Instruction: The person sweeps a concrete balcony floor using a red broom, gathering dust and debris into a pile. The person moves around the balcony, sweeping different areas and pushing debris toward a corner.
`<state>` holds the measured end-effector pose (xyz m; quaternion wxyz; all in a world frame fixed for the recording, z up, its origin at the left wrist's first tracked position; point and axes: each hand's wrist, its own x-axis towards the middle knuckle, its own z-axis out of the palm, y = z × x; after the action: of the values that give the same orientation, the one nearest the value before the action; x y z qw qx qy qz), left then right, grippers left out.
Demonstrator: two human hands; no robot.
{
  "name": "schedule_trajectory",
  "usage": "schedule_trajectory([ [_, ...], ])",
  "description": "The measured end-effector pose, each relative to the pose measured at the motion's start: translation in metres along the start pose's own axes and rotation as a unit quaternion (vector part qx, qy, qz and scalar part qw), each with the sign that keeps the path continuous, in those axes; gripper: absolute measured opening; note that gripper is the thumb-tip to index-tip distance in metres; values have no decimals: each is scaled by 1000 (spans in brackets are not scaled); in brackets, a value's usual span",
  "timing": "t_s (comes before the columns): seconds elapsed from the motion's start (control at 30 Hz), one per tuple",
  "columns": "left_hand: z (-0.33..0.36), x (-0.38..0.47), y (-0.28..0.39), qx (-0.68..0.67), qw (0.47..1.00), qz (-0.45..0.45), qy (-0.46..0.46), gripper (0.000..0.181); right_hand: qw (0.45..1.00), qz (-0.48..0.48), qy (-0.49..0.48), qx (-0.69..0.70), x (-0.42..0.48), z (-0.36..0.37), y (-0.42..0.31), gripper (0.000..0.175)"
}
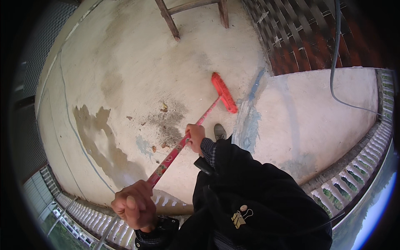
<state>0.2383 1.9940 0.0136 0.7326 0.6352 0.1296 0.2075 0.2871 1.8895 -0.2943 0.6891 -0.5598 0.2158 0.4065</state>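
A push broom with a red bristle head and a pink patterned handle slants across the concrete floor, its head at upper centre. My right hand is closed around the middle of the handle. Lower left, my left hand grips the handle's upper end, close to the camera. Left of the shaft lies a patch of dark dirt with a few dry leaves. One shoe shows just below the broom head.
A wooden frame with legs stands at the top. Dark and red roof tiles border the floor at upper right, where a grey hose hangs down. White balustrades run along the lower edges. A wet patch marks the left floor.
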Motion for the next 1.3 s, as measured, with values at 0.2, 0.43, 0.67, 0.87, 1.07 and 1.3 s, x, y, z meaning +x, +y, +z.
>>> schedule_trajectory([
  [0.2,6,-7,58,200,967,99,-124,39,949,107,-130,268,-8,104,-13,18],
  [0.43,-35,-32,82,22,980,124,-156,34,958,122,-139,221,-64,84,-13,23],
  [0.67,-66,-119,43,56,993,44,97,42,979,176,-83,64,-56,62,40,21],
  [0.87,-84,-197,73,96,982,145,73,21,952,225,-202,-45,-88,116,93,21],
  [1.07,-88,-311,111,113,952,177,221,21,893,310,-309,-109,-180,131,161,22],
  [1.3,-86,-387,122,178,907,109,365,27,804,493,-284,-173,-246,104,280,26],
])
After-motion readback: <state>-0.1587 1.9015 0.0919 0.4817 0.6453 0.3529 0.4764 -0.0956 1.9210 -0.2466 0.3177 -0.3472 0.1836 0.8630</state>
